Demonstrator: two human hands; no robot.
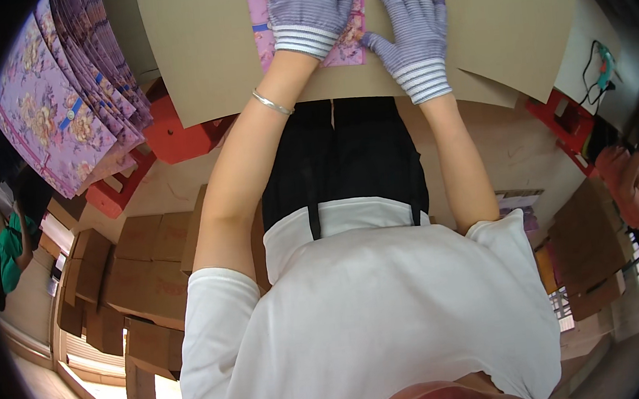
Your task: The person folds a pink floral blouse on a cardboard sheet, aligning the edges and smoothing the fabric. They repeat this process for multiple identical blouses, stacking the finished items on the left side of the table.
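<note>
My left hand (310, 6), in a striped grey-purple glove with a white-banded cuff, lies flat on a pink floral-printed flat piece (352, 54). Its fingers stretch toward the top edge of the view, where some tips are cut off. A blue mark shows on the piece beside the hand, and a bright pink strip runs down its right side. My right hand (415, 35), gloved alike, rests with spread fingers on the tan board (208, 50). Its thumb is close to the floral piece's right edge. Bare fingertips show through both gloves in places.
A thick pile of similar purple floral pieces (61, 108) stands at the left by red plastic stools (176, 128). Cardboard boxes (143, 268) are behind me. At right are a green corded tool (605, 64), another red stool (563, 121) and a person (622, 180); another person (9, 253) is far left.
</note>
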